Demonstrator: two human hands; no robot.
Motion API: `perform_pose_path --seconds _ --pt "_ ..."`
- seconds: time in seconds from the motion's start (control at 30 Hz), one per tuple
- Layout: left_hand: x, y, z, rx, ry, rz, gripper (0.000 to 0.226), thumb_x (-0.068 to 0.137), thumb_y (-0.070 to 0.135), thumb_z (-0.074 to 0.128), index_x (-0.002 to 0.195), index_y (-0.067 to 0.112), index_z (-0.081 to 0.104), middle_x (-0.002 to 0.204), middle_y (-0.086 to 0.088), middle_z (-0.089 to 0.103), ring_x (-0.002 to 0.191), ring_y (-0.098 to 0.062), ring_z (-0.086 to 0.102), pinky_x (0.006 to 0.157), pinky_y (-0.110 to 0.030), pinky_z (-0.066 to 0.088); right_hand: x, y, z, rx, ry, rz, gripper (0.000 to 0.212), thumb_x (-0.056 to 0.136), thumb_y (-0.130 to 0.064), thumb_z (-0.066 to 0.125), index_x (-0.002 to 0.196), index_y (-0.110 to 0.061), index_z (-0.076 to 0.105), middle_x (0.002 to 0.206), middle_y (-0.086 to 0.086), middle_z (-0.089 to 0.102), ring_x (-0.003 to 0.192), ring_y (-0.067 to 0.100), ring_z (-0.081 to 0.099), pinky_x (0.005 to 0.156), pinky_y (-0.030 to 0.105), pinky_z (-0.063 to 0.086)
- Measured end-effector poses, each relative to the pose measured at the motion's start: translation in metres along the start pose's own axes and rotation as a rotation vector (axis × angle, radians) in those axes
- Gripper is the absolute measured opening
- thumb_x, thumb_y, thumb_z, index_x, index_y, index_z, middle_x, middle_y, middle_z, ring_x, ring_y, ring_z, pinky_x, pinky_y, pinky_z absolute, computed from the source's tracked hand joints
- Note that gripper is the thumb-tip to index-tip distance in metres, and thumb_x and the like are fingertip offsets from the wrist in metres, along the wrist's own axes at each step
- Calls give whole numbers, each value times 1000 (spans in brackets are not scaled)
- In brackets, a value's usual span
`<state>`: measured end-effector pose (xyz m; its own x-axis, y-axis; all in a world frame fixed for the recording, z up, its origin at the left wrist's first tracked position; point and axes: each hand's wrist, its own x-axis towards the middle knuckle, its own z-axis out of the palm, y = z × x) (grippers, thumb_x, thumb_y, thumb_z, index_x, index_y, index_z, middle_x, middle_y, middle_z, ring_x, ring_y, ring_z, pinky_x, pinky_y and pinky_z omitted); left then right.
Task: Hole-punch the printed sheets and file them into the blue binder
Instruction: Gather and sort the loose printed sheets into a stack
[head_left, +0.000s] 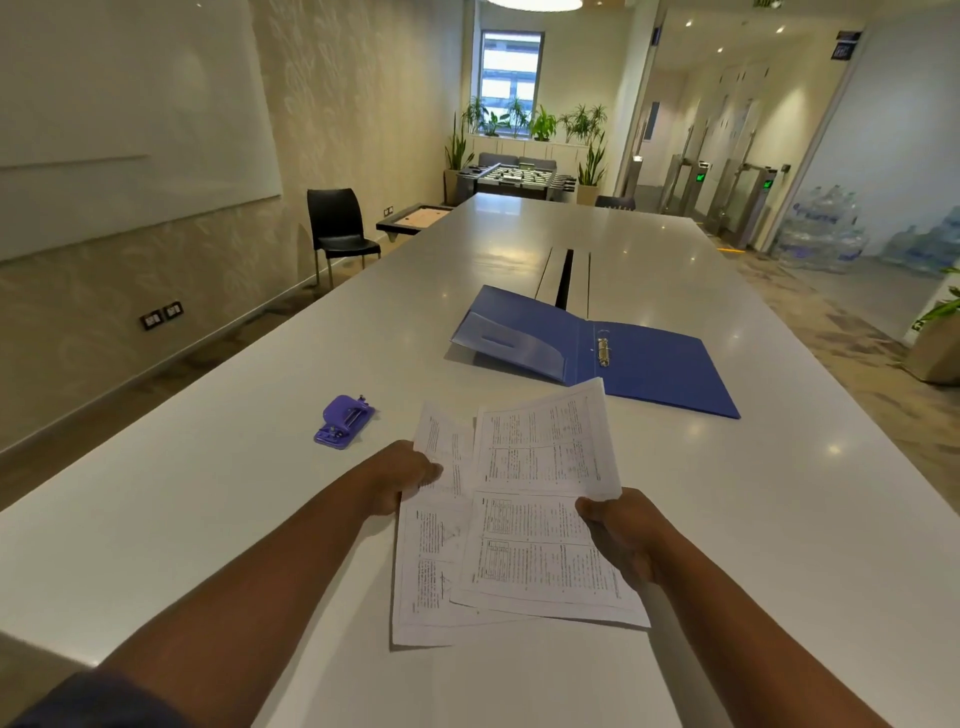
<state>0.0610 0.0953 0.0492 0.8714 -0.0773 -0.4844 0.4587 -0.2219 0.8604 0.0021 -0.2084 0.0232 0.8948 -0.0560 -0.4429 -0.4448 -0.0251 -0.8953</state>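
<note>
Holding the printed sheets (519, 530) low in the centre of the frame, we have our left hand (402, 480) pinching the left edge of the loose stack and our right hand (621, 535) gripping its right edge, fingers curled under the paper. The sheets are fanned and skewed against one another, the upper page tilted toward the right, so the edges do not line up. They look light and floppy, apt to sag or slide apart, and we judge they want squaring on the white table (208, 493) before any punching. A hold on both long edges, thumbs on top, should keep them together while they are tapped even.

The purple hole punch (344, 421) sits left of centre, just beyond our left hand and apart from the paper. The blue binder (660, 369) lies open right of centre, above the sheets, its metal rings (603, 352) on the spine; whether they are open we cannot tell. Its left cover lifts slightly off the table.
</note>
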Motion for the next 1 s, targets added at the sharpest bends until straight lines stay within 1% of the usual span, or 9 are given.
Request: perform_pose_path --seconds 0.07,0.17,0.33,0.43,0.5,0.57,0.67,0.8,1.0 --pt "-1 7 4 123 32 61 38 99 -1 54 138 -1 54 130 -20 63 99 -32 64 86 -38 55 -2 -1 0 6 4 -2 34 97 7 55 131 0 53 126 23 66 117 43 63 106 52 49" --pt "-12 24 9 312 134 192 29 102 9 53 130 11 57 113 -11 63 79 -19 60 70 -29 51 0 0 -3 27 44 -7 34 98 3 56 132 1 54 123 21 67 115 40 63 108 51 47" --pt "-24 64 3 557 362 408 39 99 24 60 130 0 59 127 -20 65 113 -37 62 84 -33 47 -2 -3 -8 57 99 -25 33 99 1 58 131 5 53 121 21 67 107 35 64 99 45 50" --pt "-36 93 -5 634 412 493 47 97 33 64 133 4 59 131 -16 64 112 -35 62 87 -35 50 -3 -6 -15 45 147 -21 24 97 -2 60 120 3 59 120 37 65 93 43 65 95 53 55" --pt "-50 112 -8 628 398 540 43 97 34 64 130 7 62 124 -12 67 96 -26 64 73 -31 49 -5 -9 -19 32 172 -21 23 98 -4 59 121 1 59 111 33 68 77 37 67 73 42 61" --pt "-63 129 -10 602 376 586 39 97 34 64 128 10 65 111 -9 69 79 -18 61 59 -26 43 -7 -13 -23 35 182 -33 24 99 -5 59 123 0 59 101 23 68 65 24 57 54 31 51" --pt "-76 145 -10 549 329 640 35 97 34 64 126 14 66 102 0 64 71 -10 59 54 -24 40 -11 -20 -26 44 182 -57 27 100 -6 60 126 0 59 104 20 72 75 27 65 61 33 55" --pt "-71 146 -7 440 234 615 38 97 35 64 131 16 64 113 1 68 78 -9 63 58 -24 46 -16 -26 -27 98 100 -67 42 98 -8 62 139 -1 52 116 20 74 105 41 72 97 58 55" --pt "-44 119 4 286 134 541 39 96 31 67 129 11 65 113 -2 73 81 -9 69 57 -20 51 -28 -38 -25 204 -101 -74 37 104 -11 54 140 -5 52 123 21 72 112 43 69 81 50 61"
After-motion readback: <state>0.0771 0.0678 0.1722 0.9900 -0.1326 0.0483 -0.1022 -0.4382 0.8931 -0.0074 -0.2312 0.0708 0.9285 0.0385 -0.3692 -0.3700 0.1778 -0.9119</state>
